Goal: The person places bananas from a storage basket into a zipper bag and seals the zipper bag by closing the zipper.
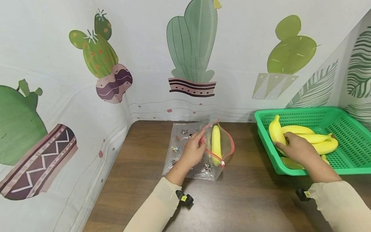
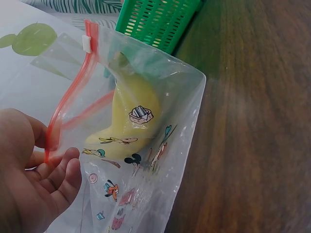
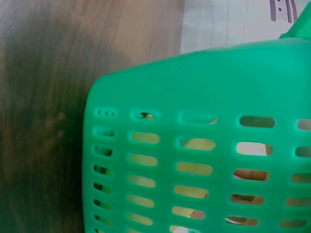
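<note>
A clear zip bag (image 1: 189,151) printed with cartoon figures lies on the brown table. Its red zip edge (image 1: 204,133) is lifted open, and one yellow banana (image 1: 215,143) lies inside. My left hand (image 1: 200,140) pinches that zip edge. The left wrist view shows the left hand (image 2: 53,150) with thumb and fingers on the red strip (image 2: 73,92), with the banana (image 2: 133,114) behind the plastic. My right hand (image 1: 285,142) reaches into the green basket (image 1: 352,135) and grips a banana (image 1: 274,129) at its left side. The right wrist view shows only the basket wall (image 3: 194,97).
Several more bananas (image 1: 316,138) lie in the basket at the table's right. A cloth backdrop with cactus prints (image 1: 191,48) closes off the back and left. Bare wooden table (image 1: 246,199) lies in front of the bag.
</note>
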A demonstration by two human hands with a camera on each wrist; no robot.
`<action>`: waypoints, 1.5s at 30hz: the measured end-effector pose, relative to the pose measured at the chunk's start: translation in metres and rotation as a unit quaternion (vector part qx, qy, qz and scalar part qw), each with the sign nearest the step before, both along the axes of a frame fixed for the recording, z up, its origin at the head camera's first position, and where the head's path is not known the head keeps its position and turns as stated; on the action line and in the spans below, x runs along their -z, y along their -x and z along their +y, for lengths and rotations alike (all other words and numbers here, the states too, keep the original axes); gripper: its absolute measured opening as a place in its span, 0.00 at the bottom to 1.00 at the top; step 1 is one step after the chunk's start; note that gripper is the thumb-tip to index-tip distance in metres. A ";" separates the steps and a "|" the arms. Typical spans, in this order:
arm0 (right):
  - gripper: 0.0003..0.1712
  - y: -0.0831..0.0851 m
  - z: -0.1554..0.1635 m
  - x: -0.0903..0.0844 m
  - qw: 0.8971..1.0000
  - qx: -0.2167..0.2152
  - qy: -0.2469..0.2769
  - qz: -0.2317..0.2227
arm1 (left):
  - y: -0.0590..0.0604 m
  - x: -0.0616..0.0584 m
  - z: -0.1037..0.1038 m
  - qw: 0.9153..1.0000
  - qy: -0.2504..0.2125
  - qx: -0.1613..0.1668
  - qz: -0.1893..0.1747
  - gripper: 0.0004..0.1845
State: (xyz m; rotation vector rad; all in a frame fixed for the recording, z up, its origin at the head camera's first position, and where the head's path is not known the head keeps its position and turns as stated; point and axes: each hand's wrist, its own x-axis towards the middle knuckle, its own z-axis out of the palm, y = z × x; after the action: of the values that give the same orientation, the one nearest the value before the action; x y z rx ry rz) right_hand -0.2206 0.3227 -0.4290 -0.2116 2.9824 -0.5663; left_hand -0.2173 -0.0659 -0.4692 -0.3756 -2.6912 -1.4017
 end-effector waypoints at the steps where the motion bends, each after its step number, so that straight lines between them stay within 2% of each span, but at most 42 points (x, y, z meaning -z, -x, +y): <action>1: 0.27 0.000 0.000 0.000 1.000 0.003 0.003 0.004 | 0.000 0.000 0.000 1.000 -0.001 0.000 -0.001 0.31; 14: 0.32 -0.004 -0.002 -0.004 0.998 0.032 0.024 0.058 | 0.000 0.000 0.000 1.000 0.008 0.000 0.002 0.30; 21: 0.39 -0.006 -0.003 -0.007 0.995 0.046 0.042 0.075 | -0.001 0.000 0.001 1.000 0.012 0.001 0.004 0.31; 31: 0.40 -0.009 -0.006 -0.014 0.991 0.065 0.066 0.100 | -0.001 -0.001 0.001 1.000 0.006 0.005 0.013 0.30; 41: 0.39 -0.008 -0.012 -0.022 0.990 0.063 0.070 0.108 | -0.002 -0.004 0.000 1.000 -0.015 0.010 -0.021 0.31; 45: 0.37 -0.010 -0.018 -0.026 0.989 0.058 0.075 0.117 | -0.002 -0.004 0.000 1.000 -0.019 0.011 -0.021 0.31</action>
State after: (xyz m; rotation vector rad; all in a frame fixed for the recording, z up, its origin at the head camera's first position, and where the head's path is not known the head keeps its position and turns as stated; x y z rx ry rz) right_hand -0.2102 0.3046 -0.4029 -0.1256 3.1966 -0.8345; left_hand -0.2153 -0.0655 -0.4652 -0.3781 -2.6964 -1.4806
